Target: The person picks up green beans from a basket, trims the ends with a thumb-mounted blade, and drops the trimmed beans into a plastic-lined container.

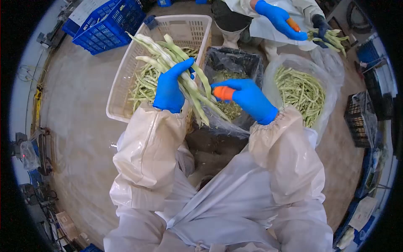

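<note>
The left hand (168, 90), in a blue glove, is wrapped around a bundle of long beans (159, 50) near its middle, held in the air above a beige crate (121, 80) of more beans. The right hand (249, 98) is clenched on an orange-handled tool (223, 93) whose tip meets the bundle's lower ends; its working end is too small to make out. Below sit a black-lined bin (235, 63) and a clear bag (331, 80) of beans. A co-worker's gloved hand (279, 19) works opposite. The beans look light, bendy and likely to snap if squeezed, and smooth enough to slide out of a loose fist. A firm mid-length grip seems best, leaving the ends free.
</note>
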`<action>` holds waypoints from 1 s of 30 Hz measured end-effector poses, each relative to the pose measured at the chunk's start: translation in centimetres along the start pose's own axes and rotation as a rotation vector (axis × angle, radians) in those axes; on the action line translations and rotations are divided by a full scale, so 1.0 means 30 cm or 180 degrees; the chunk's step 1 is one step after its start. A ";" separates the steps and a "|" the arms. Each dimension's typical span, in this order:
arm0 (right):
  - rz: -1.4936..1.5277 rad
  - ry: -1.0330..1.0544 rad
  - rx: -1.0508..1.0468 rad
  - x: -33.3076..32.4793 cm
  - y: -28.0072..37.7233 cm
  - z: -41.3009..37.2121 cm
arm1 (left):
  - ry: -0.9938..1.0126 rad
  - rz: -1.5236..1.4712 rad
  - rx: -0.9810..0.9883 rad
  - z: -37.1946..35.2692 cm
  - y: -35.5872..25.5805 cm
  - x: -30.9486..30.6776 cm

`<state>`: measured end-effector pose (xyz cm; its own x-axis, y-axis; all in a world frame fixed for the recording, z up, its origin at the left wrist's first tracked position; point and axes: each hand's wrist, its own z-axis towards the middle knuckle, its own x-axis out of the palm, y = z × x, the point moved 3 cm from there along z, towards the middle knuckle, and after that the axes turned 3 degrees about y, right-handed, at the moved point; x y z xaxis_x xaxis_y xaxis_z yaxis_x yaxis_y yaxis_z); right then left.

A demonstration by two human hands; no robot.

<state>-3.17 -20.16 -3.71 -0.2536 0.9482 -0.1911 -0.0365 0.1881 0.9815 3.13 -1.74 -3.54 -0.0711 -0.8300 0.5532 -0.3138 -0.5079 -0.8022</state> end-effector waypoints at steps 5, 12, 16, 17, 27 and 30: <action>0.0124 0.0045 -0.0018 0.061 -0.026 -0.001 | -0.0056 -0.0076 0.0162 0.002 -0.001 -0.012; -0.0259 -0.1198 -0.0202 -0.077 0.029 0.001 | -0.0248 0.0379 0.0353 0.007 0.005 -0.022; -0.2214 -0.1364 -0.0755 -0.095 0.035 -0.012 | 0.0027 0.1921 0.1256 -0.022 0.022 0.032; -0.2355 -0.1120 -0.0864 -0.079 0.025 -0.011 | 0.0185 0.2224 0.1417 -0.031 0.034 0.053; -0.2125 -0.0522 -0.0832 -0.017 0.023 -0.020 | 0.0587 0.3735 0.1153 -0.043 0.076 0.082; -0.2657 -0.0539 -0.0996 -0.008 0.038 -0.021 | 0.0545 0.3598 0.1054 -0.048 0.074 0.087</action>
<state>-3.77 -20.32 -2.53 0.1178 0.5645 -0.8170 -0.4117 0.7764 0.4771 0.88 -4.71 -3.55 -0.2837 -0.8168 -0.5024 0.2660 0.4363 -0.8596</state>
